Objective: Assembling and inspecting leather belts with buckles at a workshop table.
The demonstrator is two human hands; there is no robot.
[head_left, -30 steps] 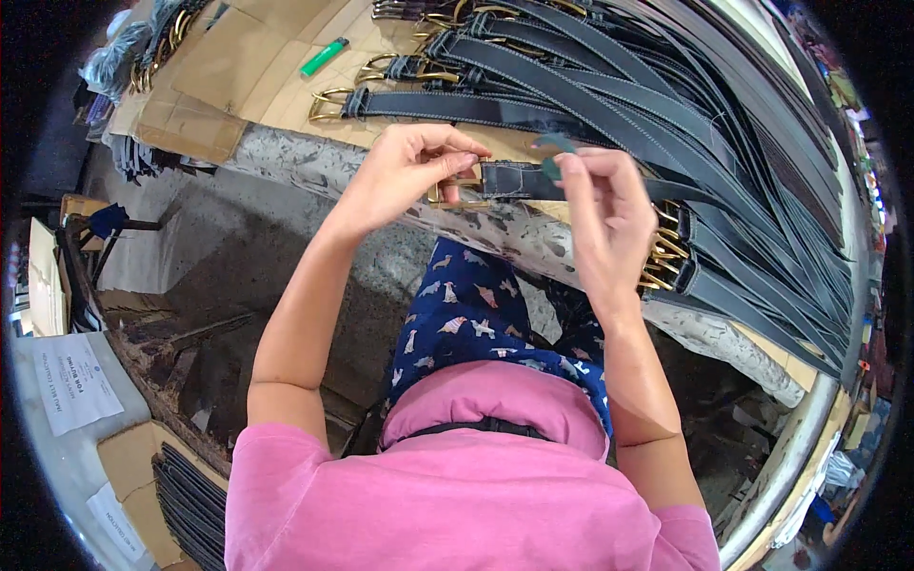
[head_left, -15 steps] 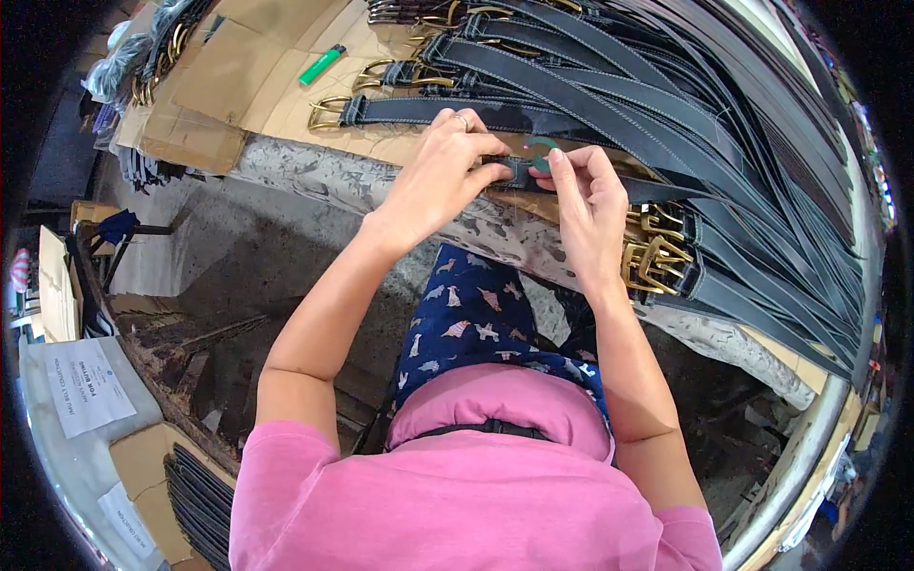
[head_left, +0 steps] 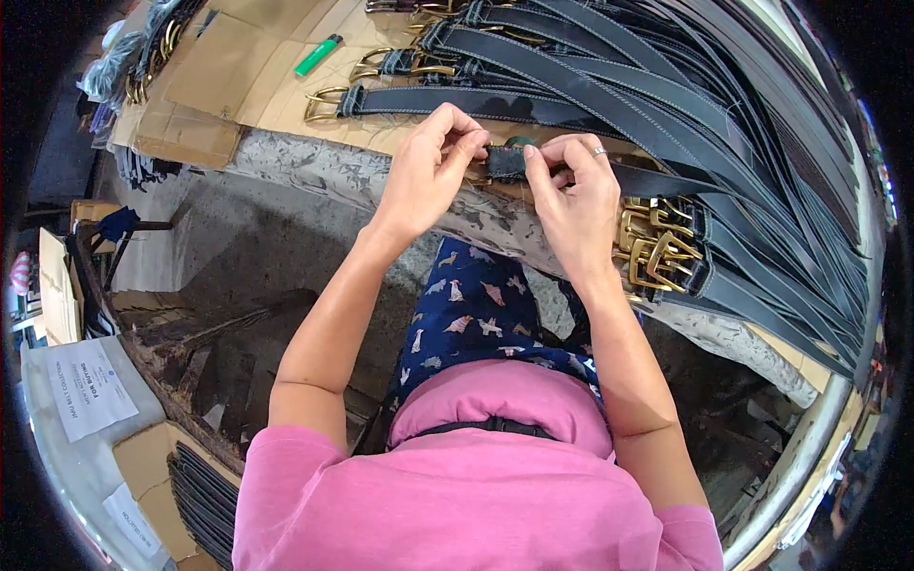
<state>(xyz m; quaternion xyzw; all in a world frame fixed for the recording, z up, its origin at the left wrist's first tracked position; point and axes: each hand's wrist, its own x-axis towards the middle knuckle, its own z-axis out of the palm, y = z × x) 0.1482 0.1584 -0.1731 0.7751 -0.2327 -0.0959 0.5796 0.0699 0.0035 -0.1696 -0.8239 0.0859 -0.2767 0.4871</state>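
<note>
A black leather belt has its end stretched between my hands at the near edge of the work surface. My left hand is closed, thumb and fingers pinching the left tip of that end. On the other side my right hand is closed too, its thumb pressed at the belt. A round dark-green piece shows just behind the belt by the right fingertips; most of it is hidden. Beyond my hands lies another black belt with a gold buckle.
Many black belts and straps spread across the right and back. Gold buckles cluster beside my right wrist. A green lighter lies on cardboard. A mottled roll runs along the near edge. At lower left, a box holds dark strips.
The green piece has gone from in front, in my right fingers, to mostly behind the belt end. My right hand has shifted left and turned; my left hand has turned, its fingers now more curled.
</note>
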